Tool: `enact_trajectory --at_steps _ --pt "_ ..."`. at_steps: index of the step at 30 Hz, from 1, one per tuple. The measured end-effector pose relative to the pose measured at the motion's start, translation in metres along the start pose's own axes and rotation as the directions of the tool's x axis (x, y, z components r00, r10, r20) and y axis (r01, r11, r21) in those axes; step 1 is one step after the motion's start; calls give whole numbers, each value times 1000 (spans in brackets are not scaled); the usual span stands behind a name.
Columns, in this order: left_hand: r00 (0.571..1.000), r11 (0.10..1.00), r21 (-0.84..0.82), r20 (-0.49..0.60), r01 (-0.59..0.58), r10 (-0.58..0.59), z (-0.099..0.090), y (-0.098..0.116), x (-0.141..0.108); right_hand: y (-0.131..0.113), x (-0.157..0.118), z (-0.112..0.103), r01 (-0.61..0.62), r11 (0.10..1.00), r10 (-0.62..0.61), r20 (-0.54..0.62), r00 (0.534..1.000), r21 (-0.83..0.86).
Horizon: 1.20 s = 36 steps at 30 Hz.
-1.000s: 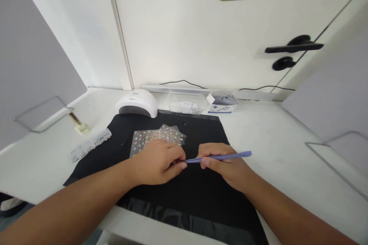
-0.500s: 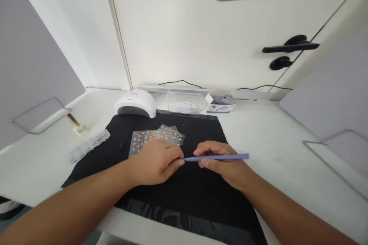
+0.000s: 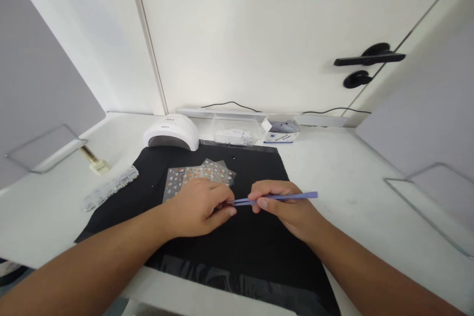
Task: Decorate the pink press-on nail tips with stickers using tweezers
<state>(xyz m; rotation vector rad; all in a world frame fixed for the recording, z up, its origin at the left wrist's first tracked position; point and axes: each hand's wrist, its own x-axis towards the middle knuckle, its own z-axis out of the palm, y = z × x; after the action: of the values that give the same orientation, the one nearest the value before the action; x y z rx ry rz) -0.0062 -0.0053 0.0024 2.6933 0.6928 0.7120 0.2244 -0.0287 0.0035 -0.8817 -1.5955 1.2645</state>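
Purple tweezers (image 3: 292, 196) lie between the thumb and fingers of my right hand (image 3: 279, 203), over the black mat. Their two arms stand slightly apart and point left, and the tips reach in between the thumb and curled fingers of my left hand (image 3: 205, 205). My left hand is closed, and whatever it may hold is hidden by its fingers. Just behind that hand, clear nail sticker sheets (image 3: 174, 181) with small orange and white shapes overlap on the mat, partly covered by it.
The black mat (image 3: 237, 252) lies on a white table (image 3: 333, 158). Behind it stand a white nail lamp (image 3: 171, 131), a clear tray (image 3: 237, 133) of small white packets and an alcohol pads box (image 3: 280, 131). A polish bottle (image 3: 97, 163) and a patterned strip pack (image 3: 111, 187) lie left.
The tweezers' arms have parted slightly, and their tips now go further in between my left fingers. My left thumb has moved away from the fingertips. The camera view has shifted slightly.
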Motion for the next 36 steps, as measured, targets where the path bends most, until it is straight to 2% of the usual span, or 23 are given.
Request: enact_trajectory --at_steps 11,17,21,26,33,36 --pt "999 1000 1 -37 -10 10 -1 -1 -1 1 1 3 -39 991 47 -60 997 129" --pt "998 1000 -10 -66 -12 11 -1 -2 -1 -1 0 5 -128 965 149 -77 986 230" --pt "997 1000 -5 -76 -16 16 0 -2 -2 0 0 6 -128 962 155 -100 983 240" --pt "994 1000 4 -110 -25 25 1 -1 -3 2 0 5 -110 956 135 -74 988 270" --pt "990 1000 7 -136 -27 28 1 -1 -3 0 -2 5 -174 946 199 -68 978 272" --pt "988 999 23 -150 -26 29 1 -1 -3 -1 -1 6 -164 948 188 -65 980 271"
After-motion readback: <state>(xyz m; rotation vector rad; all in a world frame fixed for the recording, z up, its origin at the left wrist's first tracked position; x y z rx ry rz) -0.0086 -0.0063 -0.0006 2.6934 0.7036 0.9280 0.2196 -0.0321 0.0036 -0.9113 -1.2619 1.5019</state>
